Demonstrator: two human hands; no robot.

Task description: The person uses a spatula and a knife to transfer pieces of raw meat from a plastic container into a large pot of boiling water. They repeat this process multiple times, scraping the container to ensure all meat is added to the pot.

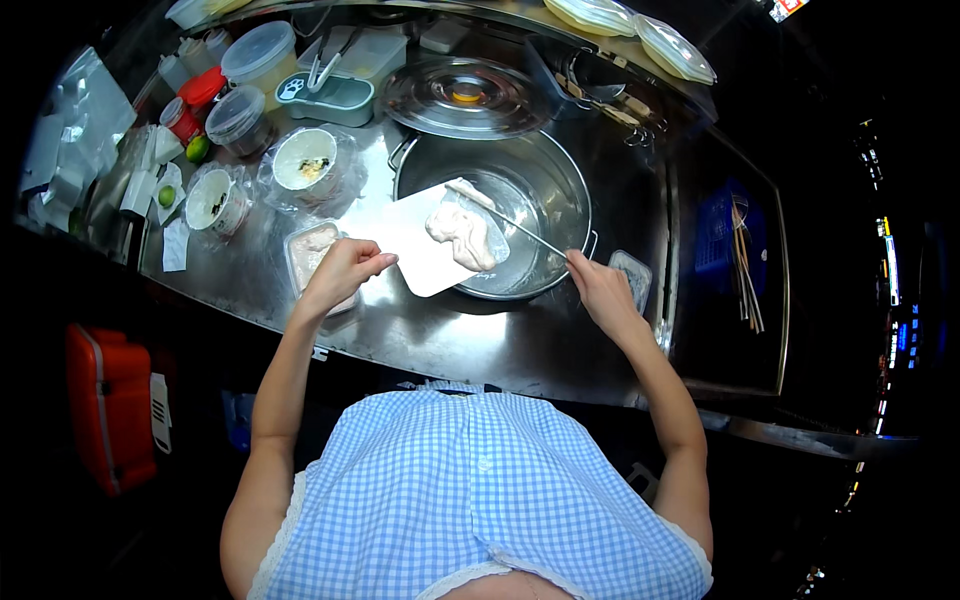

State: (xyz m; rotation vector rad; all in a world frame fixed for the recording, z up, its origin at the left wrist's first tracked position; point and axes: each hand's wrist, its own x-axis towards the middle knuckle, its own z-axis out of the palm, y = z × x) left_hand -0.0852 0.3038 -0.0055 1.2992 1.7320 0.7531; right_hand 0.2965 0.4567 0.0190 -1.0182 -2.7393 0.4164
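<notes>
My left hand (pixel 346 271) has its fingers curled at the left edge of a white board (pixel 420 262) and appears to grip it. The board reaches over the rim of a wide stainless steel pot (pixel 555 195). A lump of pale pinkish paste (pixel 459 234) lies on it. In my right hand (pixel 604 292) is a thin metal tool (pixel 529 234), its far end smeared with paste above the board. Beneath and beside my left hand, a clear plastic tub (pixel 294 259) holds similar paste, partly hidden by the hand.
Behind the pot rests a metal lid (pixel 465 97). Two bowls in plastic bags (pixel 305 159) (pixel 210 201) stand left, near lidded containers (pixel 238 120) and a teal box with tongs (pixel 326 97). A small container (pixel 631 276) sits right of the pot. Farther right are sticks on a blue basket (pixel 716 240).
</notes>
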